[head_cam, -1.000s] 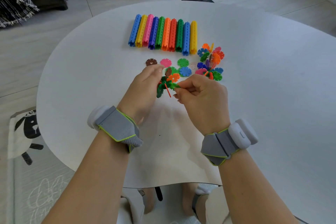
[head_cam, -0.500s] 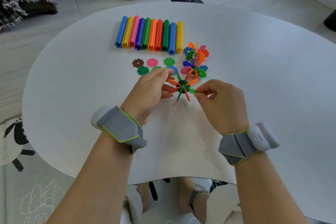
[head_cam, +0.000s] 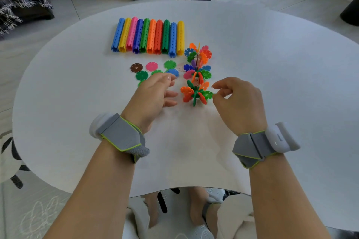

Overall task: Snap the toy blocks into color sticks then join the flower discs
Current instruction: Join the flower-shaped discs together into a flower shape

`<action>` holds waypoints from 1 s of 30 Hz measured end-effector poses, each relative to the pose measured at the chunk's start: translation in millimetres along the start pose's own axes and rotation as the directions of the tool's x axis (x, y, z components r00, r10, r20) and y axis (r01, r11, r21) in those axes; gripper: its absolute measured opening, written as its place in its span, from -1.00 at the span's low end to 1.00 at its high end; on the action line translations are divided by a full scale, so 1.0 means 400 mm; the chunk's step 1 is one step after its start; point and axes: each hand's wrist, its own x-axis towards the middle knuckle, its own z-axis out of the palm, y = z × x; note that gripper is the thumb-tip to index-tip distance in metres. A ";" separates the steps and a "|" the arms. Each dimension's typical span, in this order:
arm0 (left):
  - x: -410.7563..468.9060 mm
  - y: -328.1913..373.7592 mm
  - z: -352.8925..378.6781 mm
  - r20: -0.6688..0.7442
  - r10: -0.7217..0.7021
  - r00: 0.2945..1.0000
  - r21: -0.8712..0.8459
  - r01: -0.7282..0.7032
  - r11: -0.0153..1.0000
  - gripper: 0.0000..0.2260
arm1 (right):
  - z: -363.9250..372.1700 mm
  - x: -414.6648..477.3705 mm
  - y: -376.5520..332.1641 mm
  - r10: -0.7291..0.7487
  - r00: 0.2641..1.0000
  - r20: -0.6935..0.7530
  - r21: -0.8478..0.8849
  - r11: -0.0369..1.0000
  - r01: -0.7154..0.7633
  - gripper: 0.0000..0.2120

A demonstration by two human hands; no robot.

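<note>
two hands flank the disc cluster (head_cam: 196, 93) on the table (head_cam: 272, 64). left hand (head_cam: 153, 97) just left of it, fingers loose and spread, holding nothing. right hand (head_cam: 239, 103) just right, thumb and forefinger parted at its green petal; contact i cannot tell. color sticks (head_cam: 149, 37) lie beyond it.

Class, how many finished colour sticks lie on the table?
10, side by side in one row on the table's far side, left to right: blue, yellow, pink, dark blue, green, orange, red, dark green, second blue, second yellow. None seems hidden.
</note>
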 end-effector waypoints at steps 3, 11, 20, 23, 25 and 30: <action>0.010 -0.006 -0.039 -0.094 0.026 0.995 0.082 -0.018 0.996 -0.78 | 0.000 -0.004 -0.032 -0.081 0.990 -0.119 0.037 0.996 0.086 -0.79; 0.059 -0.034 -0.095 -0.211 0.260 0.942 0.602 -0.085 0.794 -0.67 | 0.077 0.003 -0.191 -0.326 0.928 -0.178 0.156 0.922 0.354 -0.69; 0.125 -0.067 -0.182 -0.074 0.115 0.991 0.900 0.016 0.436 -0.54 | 0.246 0.045 -0.284 -0.256 0.931 0.261 -0.144 0.943 0.299 -0.52; 0.123 -0.066 -0.188 -0.057 0.096 0.994 0.919 0.014 0.394 -0.54 | 0.278 0.063 -0.266 -0.205 0.940 0.271 -0.238 0.932 0.272 -0.45; 0.126 -0.062 -0.190 -0.034 0.086 0.996 0.923 -0.002 0.384 -0.53 | 0.277 0.072 -0.251 -0.198 0.934 0.298 -0.289 0.914 0.286 -0.43; 0.120 -0.052 -0.195 0.014 0.063 0.998 0.935 -0.035 0.353 -0.50 | 0.271 0.066 -0.238 -0.268 0.901 0.342 -0.333 0.862 0.382 -0.44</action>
